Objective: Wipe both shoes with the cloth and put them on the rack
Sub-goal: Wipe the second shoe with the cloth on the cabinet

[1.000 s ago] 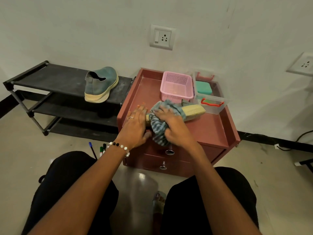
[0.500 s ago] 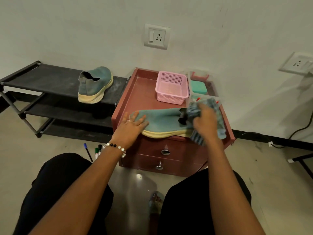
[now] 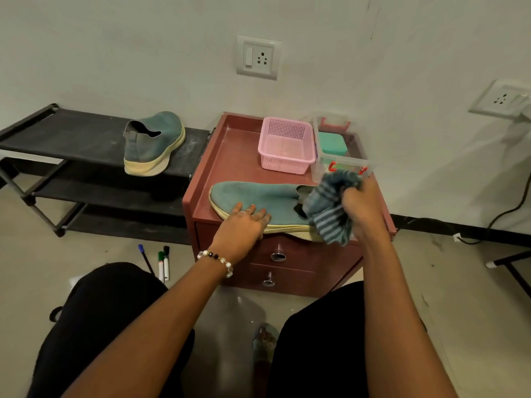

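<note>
Firmly curled right grip [image 3: 362, 208] around cloth [image 3: 330, 209]

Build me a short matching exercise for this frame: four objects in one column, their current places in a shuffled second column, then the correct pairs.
Things:
1. shoe with no hand on it
2. shoe being wiped
3. striped cloth
4. pink basket

Places:
A. gripped in the right hand
B. back of the cabinet top, empty
C. top shelf of the rack
D. front of the cabinet top, under the left hand

Pairs: 1-C, 2-D, 3-A, 4-B
</note>
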Demonstrator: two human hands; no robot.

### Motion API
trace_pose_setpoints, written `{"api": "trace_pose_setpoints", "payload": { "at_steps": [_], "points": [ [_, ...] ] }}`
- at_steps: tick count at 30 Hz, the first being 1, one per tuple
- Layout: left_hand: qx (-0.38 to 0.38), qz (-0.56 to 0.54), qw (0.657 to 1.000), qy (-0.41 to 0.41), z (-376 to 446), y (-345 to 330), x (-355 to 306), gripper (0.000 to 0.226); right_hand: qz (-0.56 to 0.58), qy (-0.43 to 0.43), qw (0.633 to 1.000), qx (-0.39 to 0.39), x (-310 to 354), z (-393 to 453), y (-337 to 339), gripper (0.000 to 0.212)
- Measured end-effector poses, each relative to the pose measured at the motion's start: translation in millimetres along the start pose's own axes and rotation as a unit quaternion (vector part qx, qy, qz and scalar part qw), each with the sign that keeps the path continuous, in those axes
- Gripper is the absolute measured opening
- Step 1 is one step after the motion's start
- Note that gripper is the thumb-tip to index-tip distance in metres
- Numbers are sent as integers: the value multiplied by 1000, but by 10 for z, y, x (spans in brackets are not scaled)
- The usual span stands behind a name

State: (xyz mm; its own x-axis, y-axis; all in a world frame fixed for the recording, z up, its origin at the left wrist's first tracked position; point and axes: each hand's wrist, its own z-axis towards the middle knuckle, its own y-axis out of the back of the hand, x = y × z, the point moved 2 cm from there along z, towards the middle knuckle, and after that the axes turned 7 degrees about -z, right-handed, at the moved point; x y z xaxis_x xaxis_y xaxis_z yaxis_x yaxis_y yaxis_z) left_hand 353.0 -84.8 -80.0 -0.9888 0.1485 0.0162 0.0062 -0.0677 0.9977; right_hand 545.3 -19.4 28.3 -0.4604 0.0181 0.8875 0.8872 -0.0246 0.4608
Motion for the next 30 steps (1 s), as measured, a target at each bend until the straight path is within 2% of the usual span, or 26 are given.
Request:
{"api": "trace_pose_setpoints", "payload": {
  "at_steps": [2,3,4,5,8,10,12,14,16,18,19,21,23,27,30],
  "points": [
    [-42,-11,999,-9,23,48,125,36,-10,-8,987,-163,18,3,174,37],
    [-60,-5,998,2,27,76,211,30,-42,0,980,-196,19,15,235,36],
    [-78,9,997,23,23,104,299,23,-95,6,977,-192,-3,52,257,33],
    [-90,19,994,52,4,135,371,18,-158,3,975,-157,-29,69,240,30],
    [-116,-29,984,132,-51,230,406,19,-286,-2,958,30,-119,97,48,29],
    [-135,-110,974,144,-74,353,250,25,-276,23,950,147,-65,3,-121,29],
    [-148,-264,942,143,-107,465,-3,28,-236,37,941,239,13,-121,-310,28],
    [-92,-363,915,150,-122,465,-246,47,-179,21,937,298,8,-202,-481,28],
    [-34,-366,912,185,-127,375,-326,67,-122,-13,940,318,-39,-235,-592,33],
    [-9,-435,872,225,-156,368,-278,97,-49,-54,952,298,-36,-238,-605,29],
    [4,-442,866,234,-176,375,-250,115,-6,-71,958,279,-28,-213,-602,28],
    [46,-348,909,224,-215,366,-262,131,52,-90,966,237,-10,-160,-576,31],
    [71,-280,933,216,-266,312,-331,117,49,-88,977,190,3,-95,-547,32],
    [65,-300,927,214,-277,374,-399,74,54,-81,990,106,2,31,-406,35],
    [68,-307,933,176,-278,509,-232,60,34,-72,993,81,-33,93,-288,34]
  ]
}}
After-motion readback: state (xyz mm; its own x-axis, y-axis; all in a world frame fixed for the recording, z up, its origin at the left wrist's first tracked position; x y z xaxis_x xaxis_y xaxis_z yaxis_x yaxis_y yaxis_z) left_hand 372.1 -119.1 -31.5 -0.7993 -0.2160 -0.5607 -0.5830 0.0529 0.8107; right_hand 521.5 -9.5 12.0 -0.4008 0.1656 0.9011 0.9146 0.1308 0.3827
